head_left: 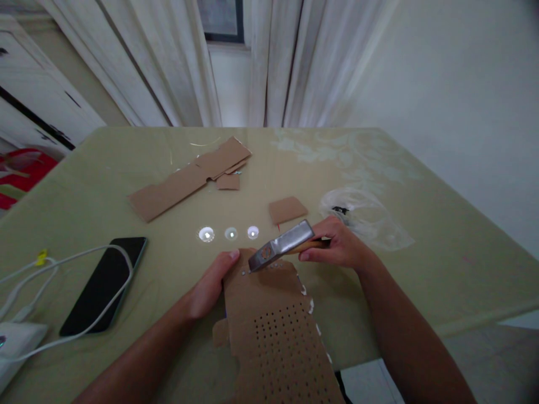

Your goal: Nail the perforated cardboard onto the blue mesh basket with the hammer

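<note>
A hammer (281,246) with a metal head and wooden handle is gripped in my right hand (339,244). Its head slants over the far end of a brown cardboard piece (269,292), which has rows of small holes in its nearer part. White bits line the cardboard's right edge. My left hand (217,280) holds the far left corner of this cardboard, thumb on top and the other fingers mostly hidden beneath. Small pale specks lie near the hammer's narrow end; whether it touches the cardboard I cannot tell.
Cut cardboard strips (189,179) lie farther back, and a small cardboard piece (288,210) sits beyond the hammer. A clear plastic bag (366,216) rests at right. On the left are a phone (103,286), a looping white cable (80,331) and a white power strip (21,348).
</note>
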Motion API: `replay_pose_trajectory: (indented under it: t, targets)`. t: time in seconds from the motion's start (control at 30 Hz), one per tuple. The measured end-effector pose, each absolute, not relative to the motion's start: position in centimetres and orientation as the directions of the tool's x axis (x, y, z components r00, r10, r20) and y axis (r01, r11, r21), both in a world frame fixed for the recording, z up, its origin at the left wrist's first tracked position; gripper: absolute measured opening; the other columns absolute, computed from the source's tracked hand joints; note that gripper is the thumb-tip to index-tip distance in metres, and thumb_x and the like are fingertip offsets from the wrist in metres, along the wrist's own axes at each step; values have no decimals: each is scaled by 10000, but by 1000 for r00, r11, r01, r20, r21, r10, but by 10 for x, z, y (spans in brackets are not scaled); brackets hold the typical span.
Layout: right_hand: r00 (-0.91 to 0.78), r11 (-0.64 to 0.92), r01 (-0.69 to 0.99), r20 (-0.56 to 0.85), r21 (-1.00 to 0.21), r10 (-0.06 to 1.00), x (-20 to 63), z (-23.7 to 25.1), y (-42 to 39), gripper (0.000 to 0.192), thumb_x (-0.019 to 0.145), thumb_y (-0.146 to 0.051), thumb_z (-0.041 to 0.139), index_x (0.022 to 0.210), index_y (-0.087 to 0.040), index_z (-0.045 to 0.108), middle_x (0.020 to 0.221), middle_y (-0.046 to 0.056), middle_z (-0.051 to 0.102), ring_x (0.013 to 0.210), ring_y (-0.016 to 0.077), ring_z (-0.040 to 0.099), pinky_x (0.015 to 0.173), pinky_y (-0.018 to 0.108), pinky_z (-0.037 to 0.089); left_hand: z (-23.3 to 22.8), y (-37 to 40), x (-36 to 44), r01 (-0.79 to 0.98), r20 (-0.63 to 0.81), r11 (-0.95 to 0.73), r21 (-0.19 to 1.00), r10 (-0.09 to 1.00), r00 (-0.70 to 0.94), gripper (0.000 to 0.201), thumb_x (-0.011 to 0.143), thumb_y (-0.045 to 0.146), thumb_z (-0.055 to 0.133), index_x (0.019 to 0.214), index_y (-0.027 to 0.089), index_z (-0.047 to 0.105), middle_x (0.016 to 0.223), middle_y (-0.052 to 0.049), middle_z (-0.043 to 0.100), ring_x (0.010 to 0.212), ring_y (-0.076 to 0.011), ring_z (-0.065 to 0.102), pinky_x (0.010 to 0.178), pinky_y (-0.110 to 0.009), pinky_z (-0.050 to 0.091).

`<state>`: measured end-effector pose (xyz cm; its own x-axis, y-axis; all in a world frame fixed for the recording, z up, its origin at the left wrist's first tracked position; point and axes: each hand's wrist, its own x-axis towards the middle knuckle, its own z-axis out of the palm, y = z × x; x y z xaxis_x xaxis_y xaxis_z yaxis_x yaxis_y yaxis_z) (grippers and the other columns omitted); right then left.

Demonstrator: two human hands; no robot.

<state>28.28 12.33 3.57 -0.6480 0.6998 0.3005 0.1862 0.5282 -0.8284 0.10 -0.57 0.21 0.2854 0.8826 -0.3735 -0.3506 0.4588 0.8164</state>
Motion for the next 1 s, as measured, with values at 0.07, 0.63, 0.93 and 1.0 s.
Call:
replay_pose_trajectory:
  t: [0.07, 0.63, 0.93, 1.0]
  targets:
    - [-771, 582, 180, 254, -793, 584, 284, 38, 127, 407, 916, -465, 870, 628, -211, 735, 514, -86, 440, 471, 78, 378, 477, 240, 261, 3, -5, 1, -356, -360, 451, 818, 885, 295, 553, 981, 679, 635, 997, 176, 864, 789, -83, 830, 639, -241, 737, 693, -356, 603]
    - [-826, 599, 220, 180, -770, 534, 290, 34, 132, 513, 962, -536, 816, 614, -196, 652, 536, -84, 415, 493, 81, 348, 507, 267, 233, -1, -5, -2, -359, -375, 467, 808, 878, 299, 595, 972, 703, 655, 1011, 138, 837, 668, -80, 765, 623, -236, 716, 613, -322, 551]
    - [-805, 597, 236, 189, -767, 562, 292, 37, 132, 563, 972, -576, 786, 599, -194, 606, 541, -82, 380, 493, 79, 336, 506, 268, 233, 0, -5, -2, -348, -362, 455, 820, 882, 301, 609, 990, 686, 630, 1111, 125, 835, 682, -69, 775, 593, -229, 704, 671, -342, 569]
    - [-820, 595, 253, 157, -763, 550, 291, 37, 132, 568, 974, -576, 781, 591, -197, 597, 540, -83, 376, 496, 81, 332, 511, 273, 228, 0, -5, -2, -344, -372, 461, 818, 880, 296, 615, 993, 690, 617, 1101, 125, 834, 714, -81, 788, 620, -234, 718, 682, -341, 573]
